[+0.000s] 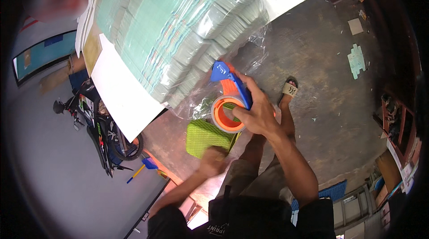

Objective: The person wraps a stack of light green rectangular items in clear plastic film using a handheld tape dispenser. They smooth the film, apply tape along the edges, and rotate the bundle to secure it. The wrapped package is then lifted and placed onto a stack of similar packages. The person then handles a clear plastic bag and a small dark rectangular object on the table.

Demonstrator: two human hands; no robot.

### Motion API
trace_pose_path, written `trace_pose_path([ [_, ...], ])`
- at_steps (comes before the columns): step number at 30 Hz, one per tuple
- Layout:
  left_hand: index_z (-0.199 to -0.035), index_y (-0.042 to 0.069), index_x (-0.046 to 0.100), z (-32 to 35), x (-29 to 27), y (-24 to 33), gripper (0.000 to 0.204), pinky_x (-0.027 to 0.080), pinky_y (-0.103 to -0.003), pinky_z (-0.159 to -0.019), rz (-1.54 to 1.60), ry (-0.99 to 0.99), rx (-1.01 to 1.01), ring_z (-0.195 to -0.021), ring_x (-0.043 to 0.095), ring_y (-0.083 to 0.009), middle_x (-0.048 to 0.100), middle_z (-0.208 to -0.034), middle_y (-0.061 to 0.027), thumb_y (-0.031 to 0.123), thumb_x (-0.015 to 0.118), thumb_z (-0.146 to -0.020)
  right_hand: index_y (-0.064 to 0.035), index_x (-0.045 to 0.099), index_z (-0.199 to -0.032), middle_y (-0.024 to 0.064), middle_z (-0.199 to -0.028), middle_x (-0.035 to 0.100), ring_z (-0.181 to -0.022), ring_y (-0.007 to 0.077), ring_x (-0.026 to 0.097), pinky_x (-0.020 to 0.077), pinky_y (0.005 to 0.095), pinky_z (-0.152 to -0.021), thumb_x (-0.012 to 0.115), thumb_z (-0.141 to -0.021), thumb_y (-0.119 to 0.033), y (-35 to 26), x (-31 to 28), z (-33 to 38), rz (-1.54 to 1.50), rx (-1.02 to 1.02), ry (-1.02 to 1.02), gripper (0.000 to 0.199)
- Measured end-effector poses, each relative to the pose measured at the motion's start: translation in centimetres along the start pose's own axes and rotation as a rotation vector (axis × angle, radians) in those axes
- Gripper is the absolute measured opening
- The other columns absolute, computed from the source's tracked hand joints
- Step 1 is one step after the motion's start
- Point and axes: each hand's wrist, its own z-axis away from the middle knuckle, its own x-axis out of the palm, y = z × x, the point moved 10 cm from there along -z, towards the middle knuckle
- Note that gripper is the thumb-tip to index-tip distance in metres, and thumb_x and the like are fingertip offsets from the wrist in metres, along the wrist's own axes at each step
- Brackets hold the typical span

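Observation:
My right hand (258,113) is closed around a tape dispenser (243,90), blue and orange with a roll of clear tape on its orange hub. The dispenser is held up by the near corner of a large bundle (165,29) of stacked pale green printed sheets. Clear plastic film (205,102) wraps the bundle and hangs loose and crumpled along its near side. My left hand (213,160) is lower and to the left, in front of a lime-green woven seat (206,138). Motion smears its fingers, so I cannot make out their shape or anything in them.
Under the bundle, a white sheet (118,89) covers the table corner. A motorcycle (100,127) and a blue dustpan (149,163) are at the left. Pale green cardboard (356,61) lies on the floor at right, near shelving (404,127). Another person is at the far left.

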Motion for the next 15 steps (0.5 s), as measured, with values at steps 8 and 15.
trace_pose_path([
  [8, -0.137, 0.013, 0.064, -11.7, -9.1, -7.0, 0.044, 0.031, -0.046, -0.118, -1.069, -0.34, 0.361, -0.129, 0.055, -0.0184, 0.062, -0.141, -0.0034, 0.022, 0.065, -0.094, -0.007, 0.044, -0.149, 0.0237, -0.107, 0.069, -0.094, 0.0308, 0.069, 0.0529, 0.0391, -0.087, 0.068, -0.076, -0.01, 0.1, 0.1, -0.1, -0.015, -0.018, 0.002, 0.077],
  [15, -0.12, 0.004, 0.07, -15.7, -6.8, -7.0, 0.036, 0.038, -0.04, -0.115, -1.026, -0.401, 0.507, -0.114, 0.061, -0.0154, 0.071, -0.115, -0.0074, 0.014, 0.061, -0.087, -0.0089, 0.042, -0.151, 0.026, -0.114, 0.068, -0.102, 0.0378, 0.069, 0.0531, 0.042, -0.091, 0.069, -0.077, -0.013, 1.1, 0.3, 0.2, -0.017, -0.062, 0.056, 0.079],
])
